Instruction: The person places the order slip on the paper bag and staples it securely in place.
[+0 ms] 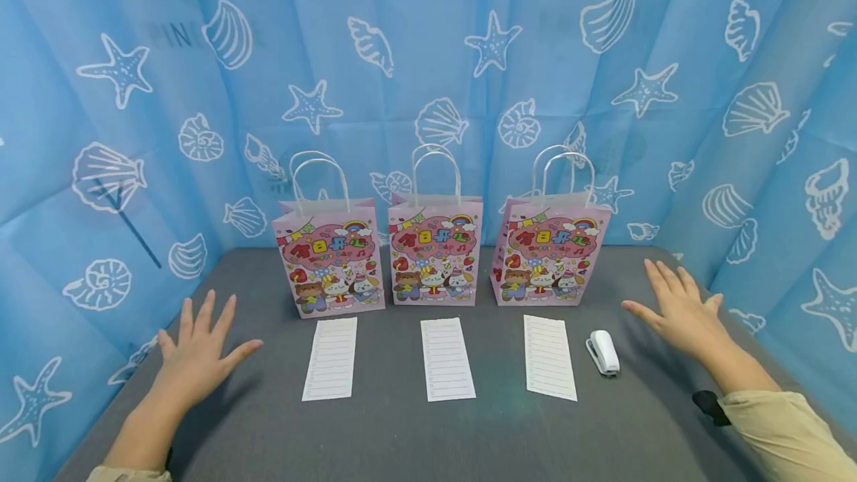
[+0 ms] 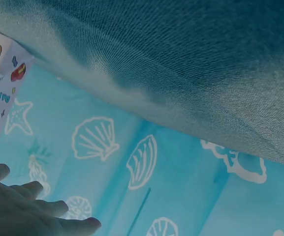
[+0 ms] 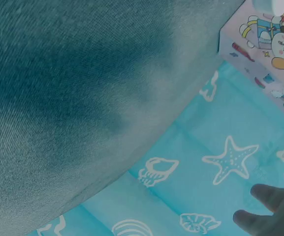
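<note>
My left hand [image 1: 194, 363] is held with fingers spread over the left side of the grey table, holding nothing. On the right, my other hand [image 1: 686, 315] also has its fingers spread and holds nothing; a small white stapler [image 1: 603, 353] lies nearest to it. Three pink cartoon paper gift bags stand upright in a row: a left bag [image 1: 330, 259], a middle bag [image 1: 435, 251] and a right bag [image 1: 550, 253]. In front of each lies a lined paper slip: left slip [image 1: 330, 359], middle slip [image 1: 448, 359], right slip [image 1: 550, 357].
A blue curtain [image 1: 415, 50] with white shells and starfish hangs behind the table [image 1: 375, 437] and along both sides. White twisted handles [image 1: 437, 151] rise from the bags. In the left wrist view, part of a bag [image 2: 6, 83] shows at the edge.
</note>
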The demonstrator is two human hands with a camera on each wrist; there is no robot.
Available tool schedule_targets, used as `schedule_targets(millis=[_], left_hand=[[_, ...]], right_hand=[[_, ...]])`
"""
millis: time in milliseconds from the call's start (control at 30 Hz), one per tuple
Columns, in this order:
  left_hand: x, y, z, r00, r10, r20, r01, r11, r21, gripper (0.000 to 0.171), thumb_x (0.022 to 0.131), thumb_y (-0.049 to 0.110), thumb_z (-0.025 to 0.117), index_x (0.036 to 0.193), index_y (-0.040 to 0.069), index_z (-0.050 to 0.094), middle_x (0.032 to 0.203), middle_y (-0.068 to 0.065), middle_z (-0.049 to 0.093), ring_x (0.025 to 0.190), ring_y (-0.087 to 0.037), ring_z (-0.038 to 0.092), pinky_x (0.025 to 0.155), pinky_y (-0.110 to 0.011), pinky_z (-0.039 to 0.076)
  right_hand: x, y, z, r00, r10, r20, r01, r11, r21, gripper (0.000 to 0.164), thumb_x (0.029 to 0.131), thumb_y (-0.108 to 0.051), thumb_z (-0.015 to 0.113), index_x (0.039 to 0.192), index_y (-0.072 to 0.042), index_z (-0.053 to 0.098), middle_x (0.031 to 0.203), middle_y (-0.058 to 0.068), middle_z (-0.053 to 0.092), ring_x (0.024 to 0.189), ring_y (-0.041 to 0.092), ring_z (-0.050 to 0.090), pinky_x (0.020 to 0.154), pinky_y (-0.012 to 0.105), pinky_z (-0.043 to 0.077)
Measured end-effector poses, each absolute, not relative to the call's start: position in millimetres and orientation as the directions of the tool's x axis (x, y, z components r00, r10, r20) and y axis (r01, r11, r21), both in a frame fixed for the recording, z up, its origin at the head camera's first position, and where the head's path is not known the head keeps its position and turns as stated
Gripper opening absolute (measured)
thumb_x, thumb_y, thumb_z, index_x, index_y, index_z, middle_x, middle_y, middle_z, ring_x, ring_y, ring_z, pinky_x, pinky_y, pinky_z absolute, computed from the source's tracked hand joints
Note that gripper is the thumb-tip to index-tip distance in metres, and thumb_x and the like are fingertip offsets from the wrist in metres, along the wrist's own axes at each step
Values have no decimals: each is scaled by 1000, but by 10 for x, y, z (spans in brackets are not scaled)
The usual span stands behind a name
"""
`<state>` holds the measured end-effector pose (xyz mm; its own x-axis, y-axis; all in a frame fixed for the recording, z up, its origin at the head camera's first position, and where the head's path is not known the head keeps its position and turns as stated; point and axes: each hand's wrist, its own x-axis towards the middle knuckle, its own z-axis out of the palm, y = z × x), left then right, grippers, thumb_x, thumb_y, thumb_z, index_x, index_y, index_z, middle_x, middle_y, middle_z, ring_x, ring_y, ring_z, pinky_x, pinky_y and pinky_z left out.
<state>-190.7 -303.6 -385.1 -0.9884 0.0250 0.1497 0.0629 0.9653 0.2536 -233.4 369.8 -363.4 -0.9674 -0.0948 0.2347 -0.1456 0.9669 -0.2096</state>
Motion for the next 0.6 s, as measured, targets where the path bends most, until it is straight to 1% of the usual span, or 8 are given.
schedule_targets(millis=[133, 300, 467, 600], left_hand=[[-1901, -3054, -3893, -992, 39, 119, 71, 958, 279, 93, 92, 60, 54, 152, -1, 18, 152, -36, 4, 135, -60, -10, 92, -82, 0], [-1879, -3043, -3951, -993, 77, 94, 104, 941, 323, 87, 93, 55, 56, 150, -3, 24, 151, -38, 11, 134, -63, 1, 92, -82, 7], [-1867, -2987, -3941, -986, 105, 131, 141, 942, 304, 83, 93, 51, 59, 147, -6, 31, 147, -39, 20, 131, -64, 12, 92, -81, 15], [-1858, -2895, -3939, -982, 124, 139, 160, 943, 292, 83, 92, 50, 62, 145, -7, 34, 145, -40, 25, 129, -64, 18, 92, -80, 20]], right_hand=[[-2318, 3624, -3641, -961, -91, 261, -145, 970, -195, 89, 97, -57, 47, 153, 2, 10, 148, 37, 20, 133, 59, 12, 86, 86, 2], [-2241, 3505, -3657, -943, -83, 323, -152, 969, -194, 84, 97, -52, 52, 150, 5, 20, 141, 38, 31, 126, 58, 27, 86, 83, 14], [-2176, 3352, -3611, -926, -91, 367, -178, 961, -211, 79, 98, -47, 54, 146, 10, 27, 137, 39, 38, 120, 57, 36, 82, 76, 26], [-2139, 3228, -3585, -915, -106, 390, -200, 957, -209, 77, 98, -44, 54, 145, 11, 29, 134, 39, 41, 117, 56, 41, 81, 74, 30]])
